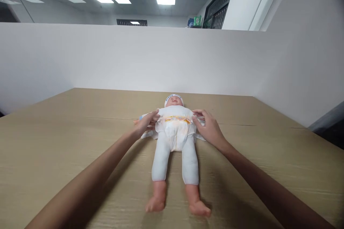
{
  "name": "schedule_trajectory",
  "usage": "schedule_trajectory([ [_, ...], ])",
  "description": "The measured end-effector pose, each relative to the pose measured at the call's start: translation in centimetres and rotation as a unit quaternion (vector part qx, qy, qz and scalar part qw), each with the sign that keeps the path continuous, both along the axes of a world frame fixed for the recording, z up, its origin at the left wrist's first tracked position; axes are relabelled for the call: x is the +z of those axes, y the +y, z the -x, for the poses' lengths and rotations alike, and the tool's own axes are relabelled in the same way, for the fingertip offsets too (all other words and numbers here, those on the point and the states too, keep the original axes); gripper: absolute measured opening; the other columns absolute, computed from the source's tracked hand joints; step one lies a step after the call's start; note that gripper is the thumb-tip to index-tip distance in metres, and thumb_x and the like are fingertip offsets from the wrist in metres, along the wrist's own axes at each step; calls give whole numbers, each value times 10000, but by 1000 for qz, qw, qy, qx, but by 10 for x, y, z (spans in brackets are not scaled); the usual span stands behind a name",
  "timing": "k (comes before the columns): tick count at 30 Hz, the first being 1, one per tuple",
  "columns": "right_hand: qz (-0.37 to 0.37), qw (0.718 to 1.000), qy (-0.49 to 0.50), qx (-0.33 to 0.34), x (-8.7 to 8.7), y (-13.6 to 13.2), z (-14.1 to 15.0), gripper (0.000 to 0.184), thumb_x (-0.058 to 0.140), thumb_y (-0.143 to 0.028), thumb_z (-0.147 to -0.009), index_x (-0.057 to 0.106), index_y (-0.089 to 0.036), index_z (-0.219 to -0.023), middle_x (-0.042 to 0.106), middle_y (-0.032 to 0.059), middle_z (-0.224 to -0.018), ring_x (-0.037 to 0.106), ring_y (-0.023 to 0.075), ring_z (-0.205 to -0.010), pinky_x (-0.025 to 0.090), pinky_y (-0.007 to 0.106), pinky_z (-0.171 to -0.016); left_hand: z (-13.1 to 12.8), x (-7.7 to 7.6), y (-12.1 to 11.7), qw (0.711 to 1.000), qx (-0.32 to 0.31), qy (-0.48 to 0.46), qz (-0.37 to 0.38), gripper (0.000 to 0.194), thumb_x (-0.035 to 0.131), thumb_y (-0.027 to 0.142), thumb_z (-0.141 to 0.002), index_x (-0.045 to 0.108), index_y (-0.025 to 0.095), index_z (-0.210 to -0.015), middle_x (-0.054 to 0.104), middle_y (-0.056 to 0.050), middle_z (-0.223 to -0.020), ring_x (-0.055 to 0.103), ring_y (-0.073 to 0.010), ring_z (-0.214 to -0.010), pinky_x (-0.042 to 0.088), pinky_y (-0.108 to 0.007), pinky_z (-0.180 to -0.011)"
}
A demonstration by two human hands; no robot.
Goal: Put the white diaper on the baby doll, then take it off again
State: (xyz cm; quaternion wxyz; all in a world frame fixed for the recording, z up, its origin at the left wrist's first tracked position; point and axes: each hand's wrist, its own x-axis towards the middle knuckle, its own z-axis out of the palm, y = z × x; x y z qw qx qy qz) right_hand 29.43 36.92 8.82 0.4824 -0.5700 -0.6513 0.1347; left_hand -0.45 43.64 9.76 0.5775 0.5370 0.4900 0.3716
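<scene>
1. On the brown tabletop (80,143), centred before the person, a baby doll (175,111) lies face up, feet nearest. This orientation appears to give both hands equal reach to its waist.
2. A disposable diaper (176,134) sits between the legs, front panel up over the belly, printed waistband (177,118) uppermost. The legs lie slightly apart, which likely leaves room for the crotch section.
3. Side wings (148,135) lie outspread at both hips, apart from the front panel; this position seems to keep them accessible.
4. Left hand (148,121): at the doll's side, beside the waistband, fingers loosely curved. Whether they pinch the diaper's edge cannot be determined.
5. Right hand (211,127): at the opposite side, partly open, thumb parted from the index finger; no grip is visible. The mirrored placement presumably serves to keep the panel level.
6. A lettered headband (174,95) encircles the doll's head, nearest the white partition (161,57).
</scene>
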Motion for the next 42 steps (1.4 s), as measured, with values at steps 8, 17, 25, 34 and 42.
schedule_trajectory([
  [8, -38, 979, -130, 151, -17, -44, 16, 537, 431, -465, -1139, 498, -241, -1623, 541, 127, -1665, 458, 254, -1583, 363, 530, -1324, -1, -7, -19, 995, 26, 61, -78, 698, 908, 572, -670, 666, 198, -1207, 714, -43, -973, 665, -204, -872, 539, -335, -805],
  [17, -68, 984, -167, 13, -76, -35, -47, 401, 527, -465, -1079, 693, -188, -1316, 747, 154, -1326, 682, 324, -1250, 509, 558, -1126, 22, -17, -14, 981, 81, 100, -142, 413, 783, 423, -776, 662, 192, -1096, 694, -65, -995, 639, -195, -811, 516, -337, -740],
  [25, -25, 985, -158, -56, -92, -20, -65, 424, 601, -642, -982, 637, -228, -900, 689, 71, -900, 646, 269, -858, 512, 411, -832, -33, 22, -29, 891, -12, 214, -399, 265, 573, 431, -1023, 700, 245, -1164, 704, -80, -1278, 608, -283, -1199, 483, -445, -1054],
  [34, 84, 987, -107, -80, -85, -24, -60, 422, 661, -661, -873, 577, -256, -783, 616, 17, -737, 568, 227, -713, 358, 321, -662, -101, 26, -29, 783, -130, 399, -459, 465, 723, 630, -913, 745, 260, -1194, 685, -128, -1332, 510, -419, -1331, 396, -620, -1130],
  [42, 176, 984, 6, 24, -34, -24, -61, 633, 517, -849, -846, 510, -242, -667, 523, -15, -667, 485, 172, -663, 374, 297, -636, -99, 28, -35, 780, -128, 432, -434, 561, 785, 631, -832, 714, 302, -1281, 654, -90, -1394, 478, -412, -1356, 398, -597, -1135],
])
